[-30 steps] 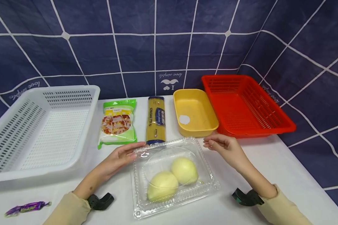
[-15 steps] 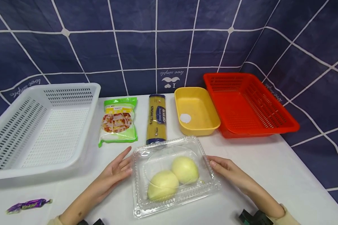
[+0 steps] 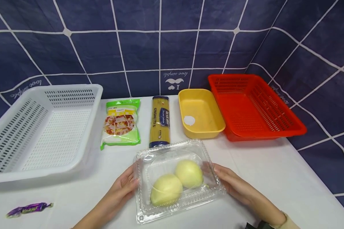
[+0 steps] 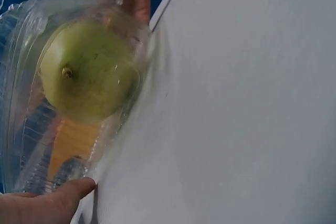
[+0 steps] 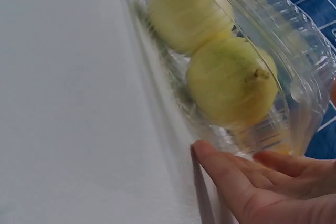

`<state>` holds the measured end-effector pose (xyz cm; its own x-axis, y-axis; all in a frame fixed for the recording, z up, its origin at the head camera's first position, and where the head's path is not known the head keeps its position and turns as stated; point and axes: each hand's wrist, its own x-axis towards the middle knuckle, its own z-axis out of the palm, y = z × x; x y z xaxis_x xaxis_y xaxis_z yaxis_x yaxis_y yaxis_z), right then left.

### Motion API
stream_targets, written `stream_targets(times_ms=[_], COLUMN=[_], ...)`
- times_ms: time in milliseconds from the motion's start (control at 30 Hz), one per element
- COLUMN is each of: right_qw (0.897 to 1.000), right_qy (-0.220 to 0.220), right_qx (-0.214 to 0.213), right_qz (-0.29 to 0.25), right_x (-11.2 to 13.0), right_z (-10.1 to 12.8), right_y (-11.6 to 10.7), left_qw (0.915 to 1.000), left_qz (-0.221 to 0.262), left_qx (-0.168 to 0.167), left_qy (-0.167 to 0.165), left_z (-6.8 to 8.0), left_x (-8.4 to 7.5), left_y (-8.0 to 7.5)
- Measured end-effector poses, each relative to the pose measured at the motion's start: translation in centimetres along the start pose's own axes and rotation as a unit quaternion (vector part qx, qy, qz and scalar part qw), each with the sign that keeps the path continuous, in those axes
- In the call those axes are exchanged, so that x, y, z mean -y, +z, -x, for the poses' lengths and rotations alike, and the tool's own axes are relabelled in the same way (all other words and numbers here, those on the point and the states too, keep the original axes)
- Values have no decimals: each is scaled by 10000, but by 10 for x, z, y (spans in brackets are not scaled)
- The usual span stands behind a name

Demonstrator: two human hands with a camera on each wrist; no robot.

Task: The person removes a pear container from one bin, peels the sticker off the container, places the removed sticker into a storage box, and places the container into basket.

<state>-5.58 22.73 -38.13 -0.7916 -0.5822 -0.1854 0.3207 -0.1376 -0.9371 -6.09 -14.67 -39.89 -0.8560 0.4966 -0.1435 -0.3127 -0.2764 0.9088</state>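
Left hand (image 3: 123, 189) lies against the left edge of the clear clamshell box (image 3: 177, 179), fingers straight and relaxed, touching the plastic without curling round it (left wrist view shows one fingertip (image 4: 79, 187) at the box's lower rim). Right hand (image 3: 232, 183) lies against the opposite edge, fingers likewise extended along the wall; the right wrist view shows its fingers (image 5: 231, 182) flat against the box's side and base. So each grip is open, pressing the box from its own side.

The box sits on the white tabletop (image 3: 269, 171) between the two hands, lid closed. Inside it are two pale yellow-green pears (image 3: 177, 181), touching each other.

Well to the left of the left hand: a purple candy wrapper (image 3: 28, 209).

Beyond the hands, just past the box's far edge: a spaghetti packet (image 3: 159, 121) and a yellow tub (image 3: 200, 114). Left of the spaghetti lies a green snack bag (image 3: 121, 124); further left, a white slotted basket (image 3: 43, 130). Beside the yellow tub, beyond the right hand: a red slotted basket (image 3: 255, 106).

Farthest back: a dark blue backdrop (image 3: 137, 47) with white lines.
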Motion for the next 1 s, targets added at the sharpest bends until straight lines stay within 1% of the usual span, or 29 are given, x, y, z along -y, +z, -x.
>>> stream_targets(times_ms=[67,167,300,367,433,500,600,733,767,800,867,1000], right_qw=[9999,9993,9972,9961,9959,9964,9980,9992,9988,9982,9962,9883], right_qy=[-9,67,188,209,198,184,99,-40,-75,-117,-202,-515], right_qx=[8,105,390,546,611,590,367,-152,-299,-447,-751,-1305], right_qz=[-156,-343,-607,-654,-643,-583,-504,-373,-382,-382,-395,-594], right_x=[0,2,2,1,1,2,7,15,17,19,25,36], right_z=[-1,-1,1,1,3,6,11,17,19,21,24,30], right_y=[0,1,0,1,2,3,5,8,8,8,9,8], left_qw=[9999,9995,9988,9985,9987,9991,9993,9970,9965,9962,9963,9973], left_qz=[126,232,323,339,296,225,77,-138,-164,-181,-183,-239], left_qx=[-29,15,212,294,269,157,-207,-702,-770,-808,-774,-539], left_qy=[40,197,289,320,323,325,302,309,291,278,322,444], left_z=[1,1,0,-2,-4,-8,-17,-35,-40,-46,-61,-94], left_x=[1,1,-1,-4,-8,-14,-26,-43,-48,-53,-64,-88], left_y=[2,3,2,2,4,7,15,27,30,33,39,52])
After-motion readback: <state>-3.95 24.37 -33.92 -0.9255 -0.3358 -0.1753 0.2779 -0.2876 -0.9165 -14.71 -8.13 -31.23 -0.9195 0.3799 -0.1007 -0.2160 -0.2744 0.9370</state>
